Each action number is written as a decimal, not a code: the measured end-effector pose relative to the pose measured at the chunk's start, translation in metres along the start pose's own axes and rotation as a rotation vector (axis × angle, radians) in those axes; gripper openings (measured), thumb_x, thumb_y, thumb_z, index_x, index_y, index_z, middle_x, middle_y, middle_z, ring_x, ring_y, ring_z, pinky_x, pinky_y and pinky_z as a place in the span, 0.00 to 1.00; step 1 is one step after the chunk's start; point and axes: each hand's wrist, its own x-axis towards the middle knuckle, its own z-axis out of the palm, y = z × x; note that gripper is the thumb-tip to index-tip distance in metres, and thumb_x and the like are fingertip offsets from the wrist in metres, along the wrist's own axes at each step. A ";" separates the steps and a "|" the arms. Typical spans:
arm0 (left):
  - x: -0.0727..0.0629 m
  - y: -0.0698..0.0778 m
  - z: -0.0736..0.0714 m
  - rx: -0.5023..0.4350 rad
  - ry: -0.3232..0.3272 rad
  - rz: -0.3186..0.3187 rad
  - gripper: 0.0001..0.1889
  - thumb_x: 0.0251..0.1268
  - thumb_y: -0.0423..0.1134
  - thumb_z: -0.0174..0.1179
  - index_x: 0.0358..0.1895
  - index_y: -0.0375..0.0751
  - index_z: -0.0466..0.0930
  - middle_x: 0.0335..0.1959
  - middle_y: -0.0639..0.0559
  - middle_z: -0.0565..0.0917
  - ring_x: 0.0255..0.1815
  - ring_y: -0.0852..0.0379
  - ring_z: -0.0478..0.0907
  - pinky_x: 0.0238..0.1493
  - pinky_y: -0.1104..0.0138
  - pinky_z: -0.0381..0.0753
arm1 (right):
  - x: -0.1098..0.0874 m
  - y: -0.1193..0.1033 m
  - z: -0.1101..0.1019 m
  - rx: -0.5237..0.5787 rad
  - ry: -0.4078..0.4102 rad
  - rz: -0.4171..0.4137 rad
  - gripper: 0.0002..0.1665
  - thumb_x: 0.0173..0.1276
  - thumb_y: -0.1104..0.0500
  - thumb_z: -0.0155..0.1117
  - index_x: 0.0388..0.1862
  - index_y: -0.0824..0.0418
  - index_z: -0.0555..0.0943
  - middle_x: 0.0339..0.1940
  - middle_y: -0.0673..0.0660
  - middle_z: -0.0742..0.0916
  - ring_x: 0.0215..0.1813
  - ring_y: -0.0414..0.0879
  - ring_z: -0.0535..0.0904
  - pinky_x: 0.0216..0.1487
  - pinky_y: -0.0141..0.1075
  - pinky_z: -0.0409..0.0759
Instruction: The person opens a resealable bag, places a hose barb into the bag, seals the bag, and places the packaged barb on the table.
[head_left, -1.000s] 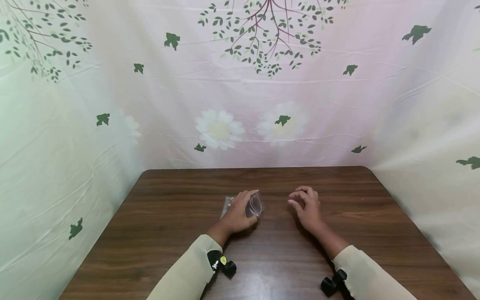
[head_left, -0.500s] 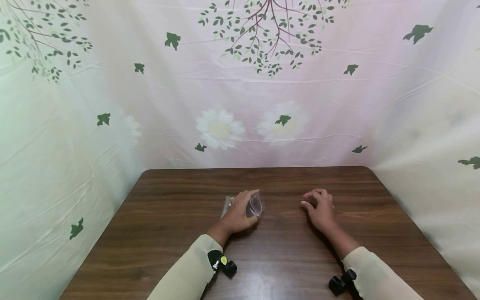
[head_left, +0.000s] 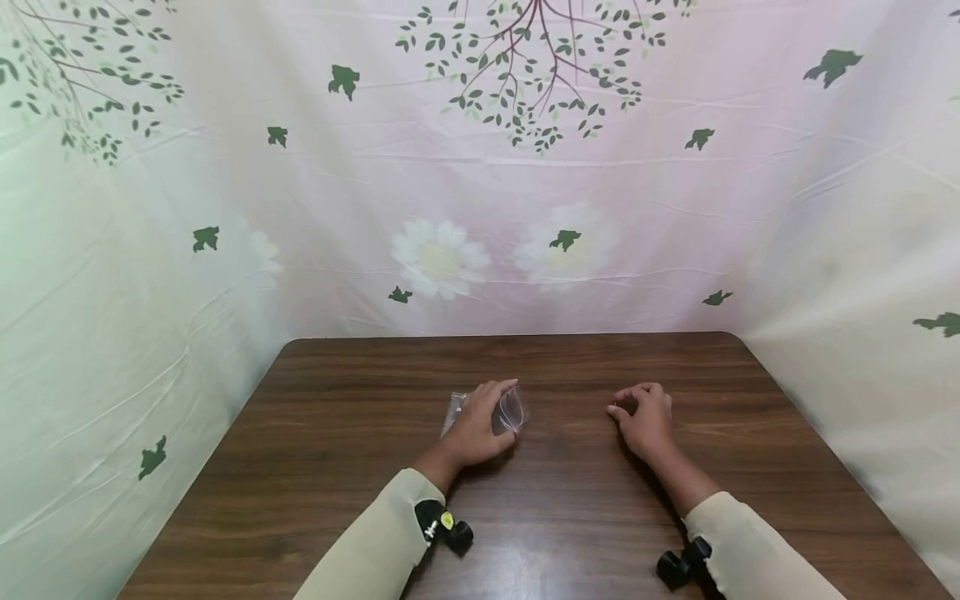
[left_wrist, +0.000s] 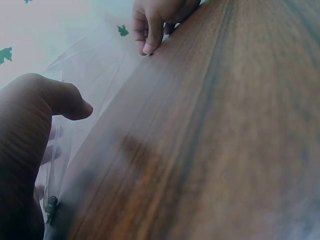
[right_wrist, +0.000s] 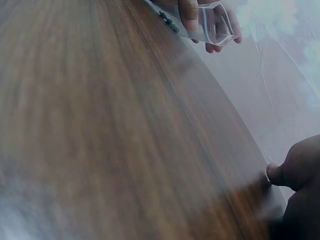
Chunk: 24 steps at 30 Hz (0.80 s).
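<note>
My left hand (head_left: 474,427) holds a clear zip bag (head_left: 512,410) on its side on the table, thumb and fingers spread about its mouth, which gapes to the right. Small dark pieces (right_wrist: 168,22) lie inside the bag, as the right wrist view shows. To the right, my right hand (head_left: 647,418) is down at the tabletop, thumb and fingertips together. A tiny dark piece (left_wrist: 150,54) shows at those fingertips in the left wrist view; its kind is too small to tell.
The brown wooden table (head_left: 337,467) has rounded far corners. A printed cloth (head_left: 480,192) with leaves, birds and flowers hangs behind it and along both sides. A wrist camera (head_left: 459,537) is strapped to each sleeve.
My right hand has moved right, away from the bag, and its fingertips have come down and together at the table. The left hand and bag have stayed put.
</note>
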 end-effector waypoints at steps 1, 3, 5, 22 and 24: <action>0.000 0.000 0.000 0.001 -0.006 -0.006 0.45 0.57 0.35 0.71 0.82 0.39 0.66 0.66 0.45 0.82 0.62 0.48 0.77 0.66 0.43 0.74 | 0.000 0.000 0.000 -0.003 -0.002 0.001 0.15 0.79 0.63 0.68 0.57 0.72 0.84 0.70 0.74 0.71 0.75 0.72 0.60 0.75 0.66 0.65; 0.000 -0.001 0.000 -0.002 -0.012 -0.011 0.45 0.57 0.35 0.70 0.82 0.39 0.66 0.67 0.45 0.82 0.62 0.48 0.77 0.66 0.44 0.74 | 0.000 0.000 0.000 -0.007 -0.003 0.002 0.15 0.79 0.63 0.68 0.56 0.73 0.84 0.69 0.74 0.71 0.74 0.72 0.61 0.74 0.66 0.66; 0.001 -0.001 0.001 -0.004 -0.017 -0.012 0.45 0.58 0.36 0.70 0.83 0.39 0.66 0.67 0.45 0.82 0.62 0.48 0.77 0.66 0.44 0.74 | 0.000 0.000 0.000 -0.013 -0.003 0.001 0.14 0.79 0.63 0.68 0.55 0.73 0.84 0.68 0.74 0.72 0.73 0.72 0.61 0.74 0.66 0.66; 0.000 0.000 -0.001 -0.003 -0.024 -0.016 0.45 0.59 0.36 0.70 0.83 0.40 0.66 0.67 0.45 0.82 0.61 0.49 0.77 0.66 0.45 0.75 | 0.002 0.000 -0.002 -0.022 -0.018 0.013 0.09 0.81 0.63 0.63 0.46 0.69 0.85 0.69 0.73 0.73 0.74 0.72 0.62 0.74 0.68 0.61; 0.000 0.001 -0.001 0.001 -0.021 -0.015 0.45 0.59 0.36 0.70 0.83 0.40 0.66 0.66 0.45 0.82 0.61 0.49 0.77 0.66 0.45 0.75 | 0.002 0.000 -0.002 -0.021 -0.025 0.012 0.09 0.82 0.62 0.62 0.46 0.68 0.85 0.70 0.72 0.73 0.74 0.72 0.62 0.75 0.69 0.60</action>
